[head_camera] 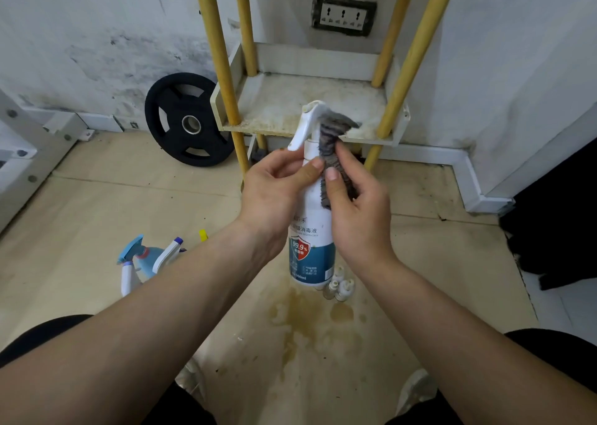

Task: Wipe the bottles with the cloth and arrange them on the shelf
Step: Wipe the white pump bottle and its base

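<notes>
A white spray bottle [311, 247] with a blue label and a white trigger head is held upright in front of the shelf. My left hand [274, 192] grips its upper body just below the trigger. My right hand [358, 208] pinches a grey cloth [332, 140] against the bottle's neck, the cloth reaching up over the spray head. The shelf [310, 101] behind has a dirty white tray with yellow wooden posts and nothing stands on it.
Several spray bottles [145, 263] stand on the floor at the left. Small white-capped bottles [339, 287] sit below the held bottle. A black weight plate [187, 120] leans on the wall. A wall socket [344, 15] is above the shelf. Brown stains mark the floor.
</notes>
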